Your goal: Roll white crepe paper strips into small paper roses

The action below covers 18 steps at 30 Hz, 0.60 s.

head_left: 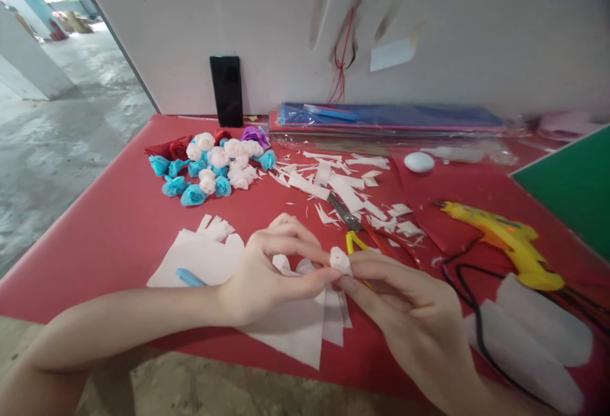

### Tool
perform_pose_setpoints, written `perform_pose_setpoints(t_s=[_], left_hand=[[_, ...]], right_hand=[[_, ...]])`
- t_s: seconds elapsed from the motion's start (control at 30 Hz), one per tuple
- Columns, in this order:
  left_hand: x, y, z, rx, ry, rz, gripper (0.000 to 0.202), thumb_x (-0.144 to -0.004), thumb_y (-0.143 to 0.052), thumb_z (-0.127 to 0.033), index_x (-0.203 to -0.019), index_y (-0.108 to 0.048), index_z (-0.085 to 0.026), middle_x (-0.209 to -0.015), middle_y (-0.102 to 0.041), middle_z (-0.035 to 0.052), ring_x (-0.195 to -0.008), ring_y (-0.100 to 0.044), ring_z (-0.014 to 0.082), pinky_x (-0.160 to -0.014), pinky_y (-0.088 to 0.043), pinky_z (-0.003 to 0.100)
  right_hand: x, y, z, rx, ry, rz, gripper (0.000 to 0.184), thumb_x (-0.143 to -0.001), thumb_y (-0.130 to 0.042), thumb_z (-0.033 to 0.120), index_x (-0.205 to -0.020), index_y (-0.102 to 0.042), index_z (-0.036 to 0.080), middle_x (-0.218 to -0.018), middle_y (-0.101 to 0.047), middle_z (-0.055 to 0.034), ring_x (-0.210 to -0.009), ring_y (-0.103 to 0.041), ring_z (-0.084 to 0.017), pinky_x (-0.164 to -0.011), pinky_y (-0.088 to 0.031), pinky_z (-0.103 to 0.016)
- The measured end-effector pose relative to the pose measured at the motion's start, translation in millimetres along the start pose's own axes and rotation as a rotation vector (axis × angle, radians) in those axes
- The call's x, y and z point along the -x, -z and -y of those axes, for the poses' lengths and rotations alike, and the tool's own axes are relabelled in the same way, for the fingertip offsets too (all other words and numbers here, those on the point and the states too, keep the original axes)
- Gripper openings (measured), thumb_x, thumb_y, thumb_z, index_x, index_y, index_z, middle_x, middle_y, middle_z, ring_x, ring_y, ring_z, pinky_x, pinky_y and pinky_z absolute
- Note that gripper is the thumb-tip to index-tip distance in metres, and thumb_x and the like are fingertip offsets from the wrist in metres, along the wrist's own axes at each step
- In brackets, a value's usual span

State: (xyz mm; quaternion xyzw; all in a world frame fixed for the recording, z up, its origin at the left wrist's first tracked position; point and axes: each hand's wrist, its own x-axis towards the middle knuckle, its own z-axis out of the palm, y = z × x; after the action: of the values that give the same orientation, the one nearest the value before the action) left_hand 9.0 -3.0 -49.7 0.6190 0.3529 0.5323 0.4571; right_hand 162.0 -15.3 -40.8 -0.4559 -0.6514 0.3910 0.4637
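Between the fingertips of both my hands sits a small white paper rosebud [340, 260], rolled tight. My left hand [271, 267] pinches it from the left with thumb and forefinger. My right hand [410, 305] grips its lower right side, thumb in front. Below the hands lie white paper sheets [286, 340] and cut petal pieces, partly hidden by my left hand. A light blue pen [189, 277] rests on the sheet by my left wrist. Just beyond my right fingers are pliers [350, 218] with yellow handles and a red-handled tool [391, 238] beside them.
Finished paper roses [210, 165] in blue, white, red and purple cluster at the back left. White scraps [343, 190] cover the middle. A yellow glue gun [509, 241] with a black cord lies right, near a white oval object [419, 162]. A phone [227, 91] leans on the wall.
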Motion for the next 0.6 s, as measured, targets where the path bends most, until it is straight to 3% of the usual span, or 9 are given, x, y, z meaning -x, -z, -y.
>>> perform_pose_setpoints(t_s=[0.2,0.47,0.6], left_hand=[[0.6,2.4,-0.2,0.090,0.075,0.044,0.006,-0.066,-0.067,-0.013,-0.068,-0.066,-0.018,-0.066,-0.059,0.0003,-0.067,-0.049,0.0118,-0.068,-0.038,0.030],[-0.7,5.1,2.3,0.114,0.012,0.100,0.010,-0.065,-0.068,-0.010,-0.063,-0.066,-0.019,-0.061,-0.059,-0.0018,-0.060,-0.046,0.0097,-0.067,-0.037,0.030],[-2.7,7.4,0.2,0.016,-0.054,0.130,0.009,-0.067,-0.067,-0.013,-0.061,-0.064,-0.019,-0.060,-0.056,-0.0020,-0.061,-0.044,0.0101,-0.068,-0.037,0.030]], right_hand=[[-1.4,0.4,1.0,0.011,0.017,0.000,0.010,-0.066,-0.066,0.017,-0.061,-0.064,0.025,-0.066,-0.068,0.0034,-0.059,-0.063,-0.013,-0.057,-0.054,-0.019],[-1.6,-0.6,2.4,0.008,0.006,0.020,0.009,-0.068,-0.064,0.019,-0.066,-0.067,0.026,-0.068,-0.069,0.0012,-0.059,-0.064,-0.016,-0.053,-0.055,-0.022],[-0.5,1.7,2.0,0.049,0.082,0.015,0.011,-0.068,-0.063,0.016,-0.067,-0.067,0.027,-0.068,-0.070,0.0015,-0.060,-0.065,-0.016,-0.055,-0.055,-0.023]])
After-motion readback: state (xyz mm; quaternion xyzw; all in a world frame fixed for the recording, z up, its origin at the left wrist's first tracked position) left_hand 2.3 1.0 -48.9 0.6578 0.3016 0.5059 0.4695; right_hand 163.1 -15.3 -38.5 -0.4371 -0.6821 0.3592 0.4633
